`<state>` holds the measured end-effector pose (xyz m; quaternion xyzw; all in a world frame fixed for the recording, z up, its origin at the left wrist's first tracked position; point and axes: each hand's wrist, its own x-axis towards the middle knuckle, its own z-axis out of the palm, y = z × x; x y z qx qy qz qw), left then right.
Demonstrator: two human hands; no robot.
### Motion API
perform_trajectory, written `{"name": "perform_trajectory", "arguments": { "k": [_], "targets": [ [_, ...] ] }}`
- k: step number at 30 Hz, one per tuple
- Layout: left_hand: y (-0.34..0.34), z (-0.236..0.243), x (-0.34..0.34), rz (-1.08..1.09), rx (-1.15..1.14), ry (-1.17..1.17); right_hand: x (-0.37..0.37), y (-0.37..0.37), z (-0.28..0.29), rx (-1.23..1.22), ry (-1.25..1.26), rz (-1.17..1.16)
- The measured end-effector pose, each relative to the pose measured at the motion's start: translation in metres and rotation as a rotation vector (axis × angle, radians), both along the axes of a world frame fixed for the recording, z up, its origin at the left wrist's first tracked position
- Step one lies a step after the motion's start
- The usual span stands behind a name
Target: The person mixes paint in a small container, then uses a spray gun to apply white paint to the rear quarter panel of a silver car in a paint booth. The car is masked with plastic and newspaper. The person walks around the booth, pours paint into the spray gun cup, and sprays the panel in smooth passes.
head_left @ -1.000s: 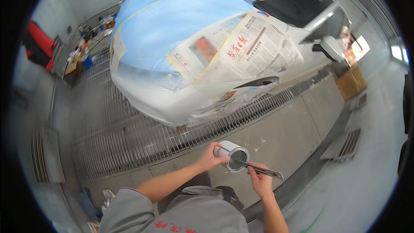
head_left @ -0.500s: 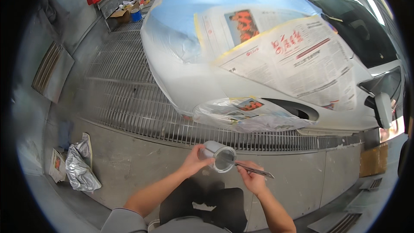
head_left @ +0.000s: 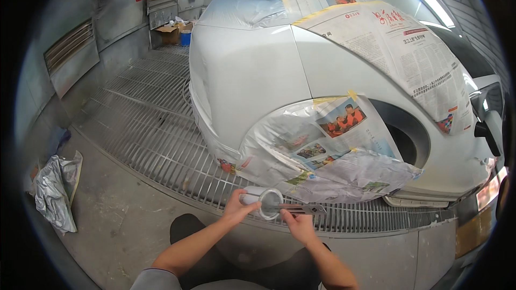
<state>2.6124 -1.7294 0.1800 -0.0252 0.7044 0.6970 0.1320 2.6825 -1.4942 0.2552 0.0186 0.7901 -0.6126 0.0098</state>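
I see a round, pale grey can [head_left: 260, 195] held up in front of the person, over the edge of the floor grate [head_left: 215, 181]. The left hand [head_left: 235, 208] has its fingers curled round the can's side. The can's open mouth faces up and to the right. The right hand [head_left: 298, 226] pinches a long, flat metal strip with slots [head_left: 305, 209]. The strip lies side to side, and its left end pokes into the can's mouth. So the can is just left of the right fingers.

Half a second ago, the strip's outer end tipped down to the right; now the strip looks nearly level. The white car [head_left: 252, 70] with the paper-covered wheel [head_left: 325, 153] looks bigger too.
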Motion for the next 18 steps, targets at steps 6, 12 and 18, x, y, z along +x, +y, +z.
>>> {"name": "perform_trajectory", "arguments": {
  "k": [6, 12, 18],
  "targets": [
    [0.001, -0.005, -0.004, 0.023, -0.068, -0.04, 0.0, -0.01, 0.025, -0.111, -0.028, 0.022],
    [0.0, 0.011, -0.014, -0.073, -0.016, -0.004, -0.016, 0.036, 0.015, 0.158, 0.008, 0.043],
    [0.003, 0.059, -0.031, -0.095, -0.123, 0.151, -0.04, 0.059, 0.037, 0.146, 0.308, 0.034]
  ]
}}
